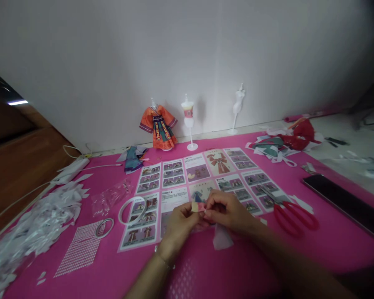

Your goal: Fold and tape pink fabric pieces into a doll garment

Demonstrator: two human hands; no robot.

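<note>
Over the front of a printed instruction sheet, my hands meet around a small piece of pink and cream fabric. My left hand pinches its left side between thumb and fingers. On the other side, the fingers of my right hand are closed on the fabric's right end. A sheer white scrap hangs below my right hand; what holds it is hidden. Behind the sheet stand a mannequin in an orange robe, one with a pink and cream bodice, and a bare white one.
Red-handled scissors and a dark phone lie right. Fabric pieces are heaped at back right. Tape rolls, a sheet of small beads, a pile of white scraps and a white power strip are left.
</note>
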